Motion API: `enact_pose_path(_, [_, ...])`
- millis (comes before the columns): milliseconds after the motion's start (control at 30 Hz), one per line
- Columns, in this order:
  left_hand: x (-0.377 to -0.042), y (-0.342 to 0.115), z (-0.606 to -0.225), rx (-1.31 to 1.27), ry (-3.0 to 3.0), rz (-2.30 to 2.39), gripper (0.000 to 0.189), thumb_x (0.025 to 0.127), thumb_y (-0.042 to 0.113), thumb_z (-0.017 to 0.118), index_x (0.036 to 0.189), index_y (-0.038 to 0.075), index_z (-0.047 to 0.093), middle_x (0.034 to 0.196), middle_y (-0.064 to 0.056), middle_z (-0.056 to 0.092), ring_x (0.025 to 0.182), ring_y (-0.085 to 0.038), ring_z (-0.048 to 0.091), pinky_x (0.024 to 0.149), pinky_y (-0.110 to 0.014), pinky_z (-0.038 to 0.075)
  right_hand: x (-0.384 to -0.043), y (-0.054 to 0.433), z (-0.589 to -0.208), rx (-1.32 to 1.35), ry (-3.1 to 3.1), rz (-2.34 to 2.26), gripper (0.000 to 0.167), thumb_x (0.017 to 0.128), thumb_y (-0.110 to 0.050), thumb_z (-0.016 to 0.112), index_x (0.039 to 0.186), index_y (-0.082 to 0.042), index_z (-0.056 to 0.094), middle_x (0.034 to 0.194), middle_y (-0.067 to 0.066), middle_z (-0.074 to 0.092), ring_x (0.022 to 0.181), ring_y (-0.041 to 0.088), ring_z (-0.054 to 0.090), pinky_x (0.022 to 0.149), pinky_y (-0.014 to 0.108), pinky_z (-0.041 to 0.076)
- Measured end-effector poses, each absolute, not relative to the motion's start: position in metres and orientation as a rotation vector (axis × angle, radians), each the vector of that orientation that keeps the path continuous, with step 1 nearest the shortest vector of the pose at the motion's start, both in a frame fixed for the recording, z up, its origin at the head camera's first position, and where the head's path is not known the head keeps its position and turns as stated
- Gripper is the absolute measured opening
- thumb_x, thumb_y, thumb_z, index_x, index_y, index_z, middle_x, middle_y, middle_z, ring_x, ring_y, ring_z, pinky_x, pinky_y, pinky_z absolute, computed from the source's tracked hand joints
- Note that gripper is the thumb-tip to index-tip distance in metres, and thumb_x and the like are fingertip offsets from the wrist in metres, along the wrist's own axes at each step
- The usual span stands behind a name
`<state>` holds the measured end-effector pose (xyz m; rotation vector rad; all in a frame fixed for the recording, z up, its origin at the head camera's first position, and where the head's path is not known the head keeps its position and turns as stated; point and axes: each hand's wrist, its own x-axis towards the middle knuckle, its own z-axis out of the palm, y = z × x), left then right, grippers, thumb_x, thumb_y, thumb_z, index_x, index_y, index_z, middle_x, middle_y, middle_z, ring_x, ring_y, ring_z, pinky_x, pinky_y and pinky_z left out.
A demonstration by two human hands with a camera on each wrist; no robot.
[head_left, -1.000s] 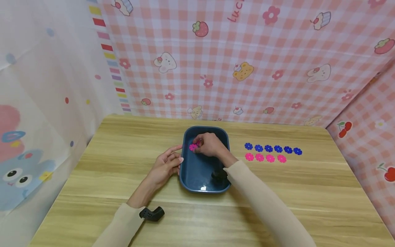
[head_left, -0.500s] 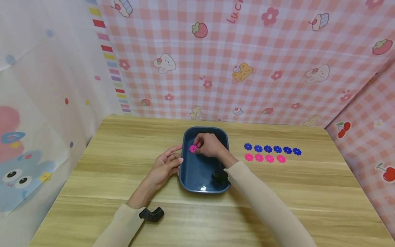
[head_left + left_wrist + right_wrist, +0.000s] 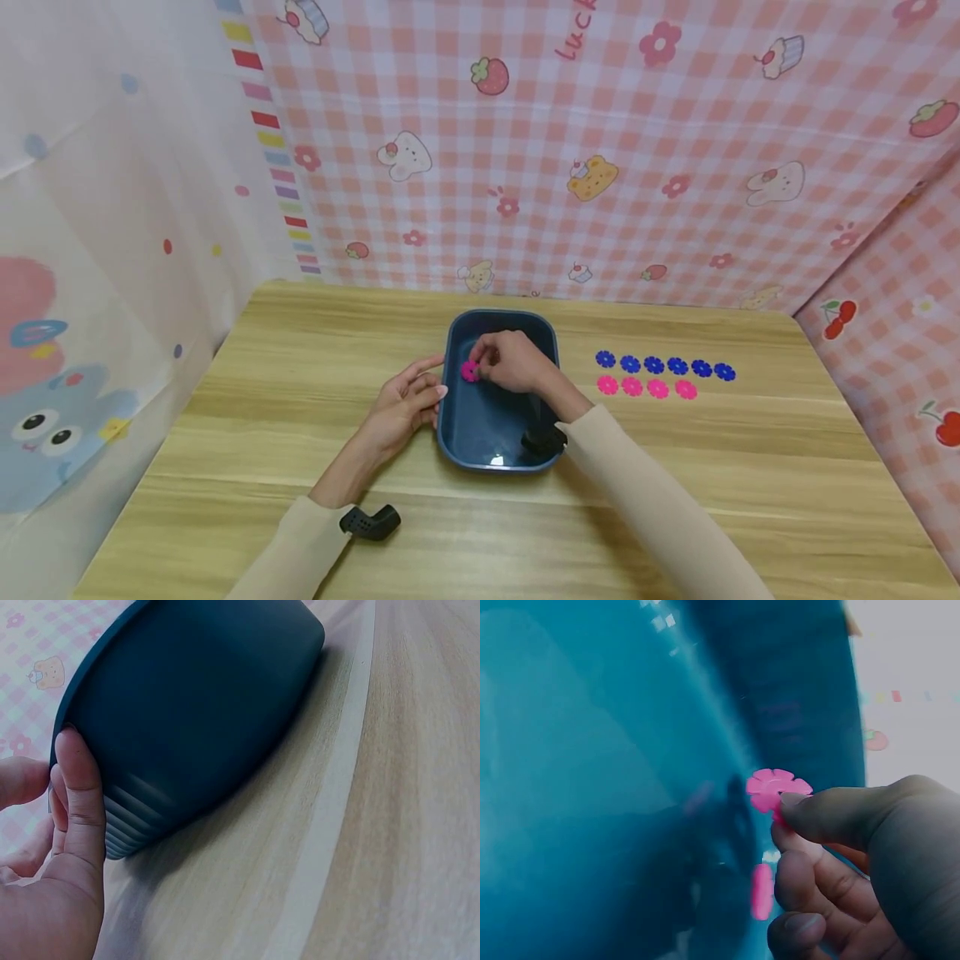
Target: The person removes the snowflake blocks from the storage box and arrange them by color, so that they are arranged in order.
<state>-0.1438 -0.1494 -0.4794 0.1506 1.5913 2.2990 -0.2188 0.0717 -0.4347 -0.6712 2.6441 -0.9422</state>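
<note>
In the right wrist view my right hand (image 3: 512, 360) pinches a pink flower-shaped disc (image 3: 772, 787) between thumb and a fingertip. A second pink disc (image 3: 761, 891) shows edge-on close to the lower fingertips; I cannot tell whether they hold it. Both are inside a dark blue rectangular tray (image 3: 487, 433), near its far left part. My left hand (image 3: 401, 408) is at the tray's left side, with the thumb and fingertips touching the wall right at the rim. Its fingers look relaxed in the head view.
Right of the tray lies a row of several blue flower discs (image 3: 654, 365). Nearer than it is a row of several pink flower discs (image 3: 632, 386). The wooden table (image 3: 465, 542) ends at a pink checked cloth (image 3: 510, 167) behind.
My right hand has come slightly nearer inside the tray, the pink disc at its fingertips moving with it. The left hand stays at the rim, and both disc rows lie as before.
</note>
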Motion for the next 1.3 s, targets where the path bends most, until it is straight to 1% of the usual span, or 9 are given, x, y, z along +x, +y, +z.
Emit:
enact_pose_path(200, [-0.144,-0.149,-0.481,0.156,1.615,2.297,0.058,0.101,-0.002,0.057,0.155,0.002,0.037,0.097,0.003,0.062,0.072,-0.009,0.06,0.059,-0.022,0.053,-0.209,0.08,-0.423,-0.746,2.66,-0.998,0.009,0.092,-0.01,0.07,0.098,-0.012,0.075,0.086,0.001,0.072,0.07,0.01,0.06,0.065,0.024,0.05])
enact_pose_path(400, [-0.145,-0.149,-0.482,0.146,1.621,2.292,0.058,0.101,-0.003,0.056,0.155,0.003,0.037,0.097,0.003,0.062,0.072,-0.009,0.06,0.059,-0.021,0.053,-0.201,0.091,-0.414,-0.741,2.664,-1.074,0.007,0.094,-0.014,0.072,0.101,-0.014,0.074,0.088,0.001,0.071,0.067,0.014,0.055,0.061,0.027,0.047])
enact_pose_path(533, [-0.146,-0.149,-0.482,0.144,1.615,2.296,0.058,0.101,-0.003,0.056,0.156,0.003,0.037,0.097,0.003,0.061,0.071,-0.009,0.059,0.058,-0.021,0.053,-0.197,0.101,-0.415,-0.72,2.677,-1.13,0.007,0.095,-0.015,0.07,0.101,-0.014,0.074,0.089,0.002,0.07,0.072,0.015,0.057,0.065,0.028,0.05])
enact_pose_path(700, [-0.145,-0.149,-0.482,0.146,1.622,2.292,0.059,0.101,-0.004,0.056,0.156,0.003,0.037,0.096,0.002,0.061,0.072,-0.009,0.059,0.058,-0.021,0.053,-0.189,0.113,-0.416,-0.646,2.698,-1.193,0.007,0.096,-0.017,0.07,0.103,-0.016,0.074,0.089,0.001,0.07,0.077,0.017,0.06,0.066,0.03,0.053])
enact_pose_path(933, [-0.144,-0.149,-0.48,0.138,1.636,2.279,0.059,0.101,-0.003,0.057,0.156,0.004,0.037,0.098,0.002,0.061,0.073,-0.01,0.059,0.059,-0.021,0.053,-0.178,0.131,-0.411,-0.495,2.679,-1.313,0.009,0.097,-0.021,0.07,0.105,-0.019,0.073,0.089,0.002,0.069,0.076,0.02,0.058,0.062,0.029,0.048])
enact_pose_path(1100, [-0.144,-0.149,-0.479,0.14,1.639,2.273,0.059,0.101,-0.002,0.057,0.156,0.004,0.037,0.098,0.002,0.061,0.073,-0.009,0.059,0.059,-0.022,0.053,-0.174,0.147,-0.41,-0.411,2.678,-1.381,0.008,0.098,-0.022,0.069,0.105,-0.021,0.073,0.09,0.001,0.07,0.078,0.023,0.06,0.06,0.027,0.047])
enact_pose_path(1233, [-0.144,-0.149,-0.479,0.151,1.636,2.277,0.059,0.101,-0.002,0.057,0.156,0.004,0.037,0.097,0.002,0.06,0.072,-0.009,0.059,0.058,-0.021,0.053,-0.172,0.16,-0.409,-0.342,2.668,-1.424,0.009,0.099,-0.026,0.069,0.106,-0.022,0.073,0.095,0.0,0.074,0.083,0.029,0.064,0.063,0.028,0.049])
enact_pose_path(1300, [-0.144,-0.149,-0.479,0.153,1.637,2.281,0.058,0.101,-0.002,0.056,0.156,0.004,0.037,0.097,0.001,0.06,0.072,-0.009,0.059,0.058,-0.021,0.053,-0.171,0.167,-0.408,-0.326,2.661,-1.455,0.011,0.098,-0.026,0.07,0.107,-0.02,0.073,0.099,0.003,0.075,0.086,0.032,0.065,0.065,0.028,0.051])
